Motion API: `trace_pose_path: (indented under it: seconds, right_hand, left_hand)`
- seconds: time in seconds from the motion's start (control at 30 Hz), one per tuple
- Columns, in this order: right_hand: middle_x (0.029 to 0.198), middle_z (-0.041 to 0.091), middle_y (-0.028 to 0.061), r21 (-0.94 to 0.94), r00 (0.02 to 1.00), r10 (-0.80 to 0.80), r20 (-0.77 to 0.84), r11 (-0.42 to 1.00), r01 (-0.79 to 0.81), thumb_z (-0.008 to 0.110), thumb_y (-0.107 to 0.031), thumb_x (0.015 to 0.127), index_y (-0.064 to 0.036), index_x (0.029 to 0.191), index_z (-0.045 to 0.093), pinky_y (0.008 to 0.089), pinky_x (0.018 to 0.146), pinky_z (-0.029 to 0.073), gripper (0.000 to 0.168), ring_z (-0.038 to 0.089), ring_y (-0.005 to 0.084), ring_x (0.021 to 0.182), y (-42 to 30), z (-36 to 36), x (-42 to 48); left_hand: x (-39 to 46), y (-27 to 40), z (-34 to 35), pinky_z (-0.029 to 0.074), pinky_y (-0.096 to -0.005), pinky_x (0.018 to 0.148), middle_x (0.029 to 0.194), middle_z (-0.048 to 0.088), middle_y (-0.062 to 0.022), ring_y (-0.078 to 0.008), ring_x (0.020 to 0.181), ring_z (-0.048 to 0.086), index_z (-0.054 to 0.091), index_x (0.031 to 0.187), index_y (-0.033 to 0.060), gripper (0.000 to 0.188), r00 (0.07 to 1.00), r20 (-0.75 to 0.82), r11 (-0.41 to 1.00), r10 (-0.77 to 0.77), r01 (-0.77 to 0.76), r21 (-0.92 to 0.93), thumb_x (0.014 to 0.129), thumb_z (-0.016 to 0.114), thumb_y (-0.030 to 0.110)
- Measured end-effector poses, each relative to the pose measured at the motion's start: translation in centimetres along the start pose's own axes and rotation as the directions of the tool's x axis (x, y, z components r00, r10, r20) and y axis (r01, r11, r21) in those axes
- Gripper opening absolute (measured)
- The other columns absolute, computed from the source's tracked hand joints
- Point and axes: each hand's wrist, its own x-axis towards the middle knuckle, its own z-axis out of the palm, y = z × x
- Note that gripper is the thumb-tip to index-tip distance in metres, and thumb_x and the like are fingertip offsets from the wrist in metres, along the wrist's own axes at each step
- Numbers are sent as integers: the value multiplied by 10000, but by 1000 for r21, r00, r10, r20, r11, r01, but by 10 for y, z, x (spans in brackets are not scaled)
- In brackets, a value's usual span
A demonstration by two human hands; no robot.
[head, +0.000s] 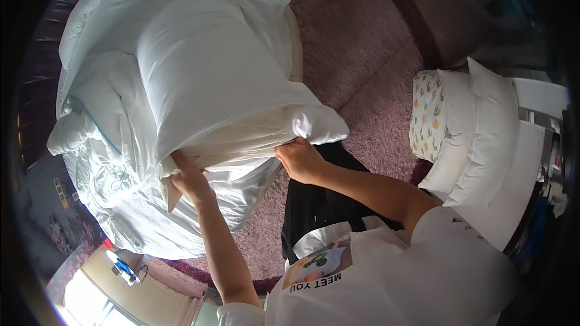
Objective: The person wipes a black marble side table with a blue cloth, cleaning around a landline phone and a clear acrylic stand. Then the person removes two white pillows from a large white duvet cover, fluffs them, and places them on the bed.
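A large white fabric cover (pixel 199 68) lies across the bed with its open end towards me. Inside that opening shows a cream-coloured layer (pixel 253 133), creased along its width. My left hand (pixel 192 181) grips the opening at its left corner, its fingertips partly hidden under the cloth. A pointed flap of cream fabric (pixel 171 194) hangs beside that hand. Near the other corner, my right hand (pixel 301 160) is closed on the edge of the opening. Past it, a puffed white corner (pixel 321 124) sticks out over the bed's side.
Rumpled white bedding (pixel 122 181) with a blue cord or piping (pixel 97 124) covers the bed's left side. A white pillow (pixel 81 31) rests by the dark padded headboard (pixel 43 81). White pillows (pixel 491 140) and a cactus-print cushion (pixel 427 115) stand right, beyond the pink carpet (pixel 362 68).
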Motion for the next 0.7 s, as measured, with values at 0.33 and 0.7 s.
trace_pose_path:
  seconds: [0.33, 0.7]
  right_hand:
    - [1096, 467, 180, 736, 710, 419, 566, 130, -664, 543, -207, 809, 12, 1146, 439, 257, 686, 491, 415, 553, 215, 908, 92, -61, 102]
    - [987, 572, 61, 782, 549, 724, 418, 21, -623, 395, -453, 881, -32, 1103, 519, 278, 756, 434, 492, 552, 153, 876, 74, 2, 65]
  left_hand:
    - [29, 22, -87, 482, -284, 737, 1081, 536, -142, -206, 942, 556, 472, 1140, -82, 619, 989, -141, 969, -51, 15, -248, 828, 534, 449]
    - [-21, -127, -90, 512, -288, 614, 1039, 520, -147, -190, 834, 559, 344, 1240, -42, 764, 933, -13, 933, -359, 358, -45, 801, 491, 566]
